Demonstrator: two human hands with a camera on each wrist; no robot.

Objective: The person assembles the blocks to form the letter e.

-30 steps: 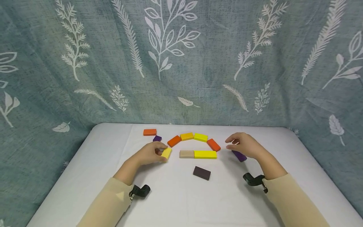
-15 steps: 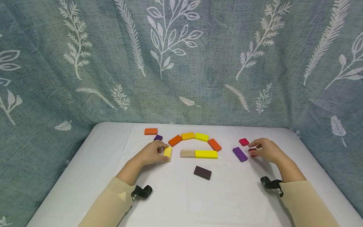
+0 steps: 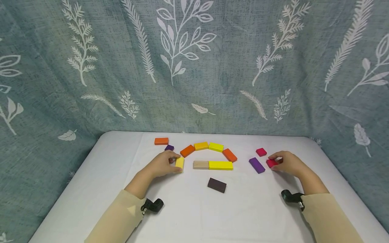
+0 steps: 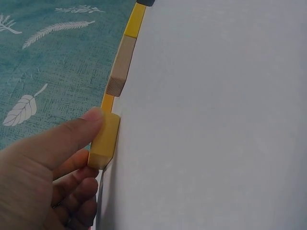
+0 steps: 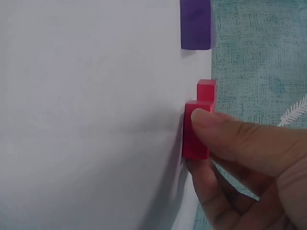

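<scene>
My left hand (image 3: 161, 164) pinches a yellow block (image 3: 179, 163) at the left end of an arch of blocks. In the left wrist view the thumb lies along one side of that yellow block (image 4: 105, 141), with fingers behind it. At the right, my right hand (image 3: 287, 163) holds a small red block (image 3: 271, 163) between thumb and fingers; the right wrist view shows the thumb on the red block's face (image 5: 194, 136). A second red block (image 3: 261, 152) lies just behind it. Left of the right hand is a purple block (image 3: 257, 165).
Orange (image 3: 187, 151), amber (image 3: 201, 146), bright yellow (image 3: 216, 147) and orange-red (image 3: 229, 155) blocks form the arch. Beneath it lie a tan block (image 3: 201, 165) and a long yellow block (image 3: 221, 165). A dark brown block (image 3: 217, 185) is nearer. Another orange block (image 3: 161, 141) and a dark purple block (image 3: 169, 147) sit back left.
My right hand has moved right, from above the purple block to a red block, and now pinches it. The yellow block in my left hand has turned slightly more upright in the head view.
</scene>
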